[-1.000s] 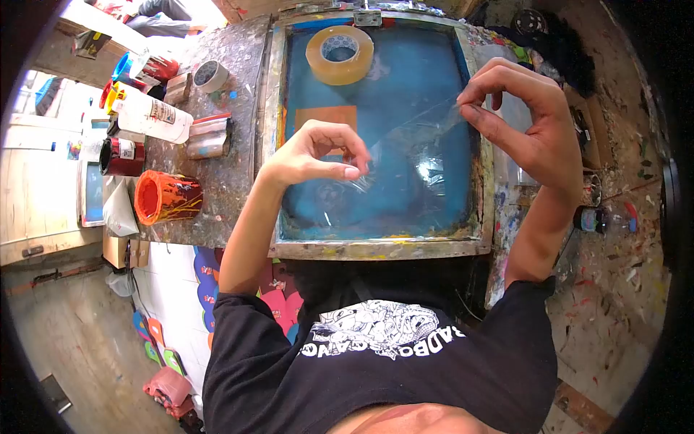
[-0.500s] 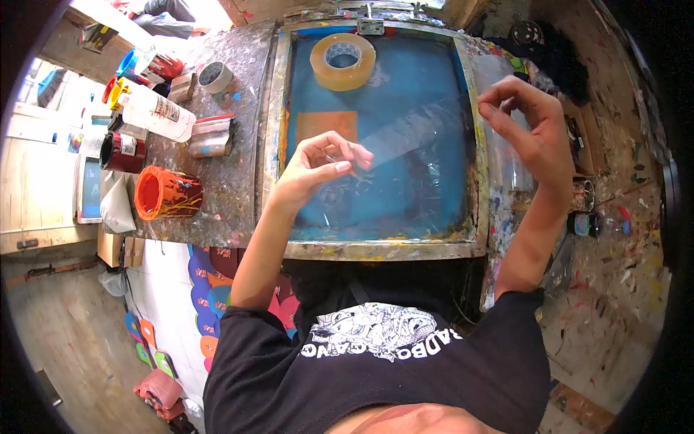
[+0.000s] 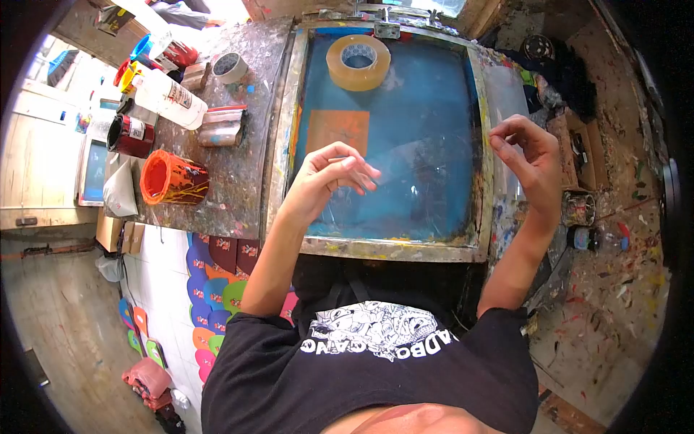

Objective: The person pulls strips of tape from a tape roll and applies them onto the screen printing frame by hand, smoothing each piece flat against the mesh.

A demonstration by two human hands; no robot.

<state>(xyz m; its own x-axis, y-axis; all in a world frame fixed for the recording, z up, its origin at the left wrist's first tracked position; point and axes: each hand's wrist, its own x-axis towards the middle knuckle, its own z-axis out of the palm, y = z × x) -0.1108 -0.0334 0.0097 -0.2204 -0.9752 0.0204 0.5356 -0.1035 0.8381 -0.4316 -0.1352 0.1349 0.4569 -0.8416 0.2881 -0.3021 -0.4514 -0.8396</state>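
A thin strip of clear tape [image 3: 426, 155], barely visible, stretches above the blue screen mesh [image 3: 405, 101]. At its left end, my left hand [image 3: 329, 177] is closed on it with curled fingers, over the lower left part of the framed screen. My right hand [image 3: 529, 155] pinches the other end between thumb and forefinger, beyond the right rail of the frame. A large roll of clear tape [image 3: 336, 66] lies on the mesh near the top. An orange square [image 3: 337, 130] shows at the mesh's left, just above my left hand.
Left of the wooden frame [image 3: 397, 249] stand an orange paint pot [image 3: 173, 177], a dark red can [image 3: 130, 135] and a white bottle [image 3: 170, 99]. A smaller tape roll [image 3: 230, 67] lies nearby. To the right are a cardboard box [image 3: 578, 152] and a plastic bottle [image 3: 596, 238].
My right hand has moved lower. My left hand has shifted slightly, its fingers now less tightly curled. The tape strip looks fainter, and the view has shifted a little.
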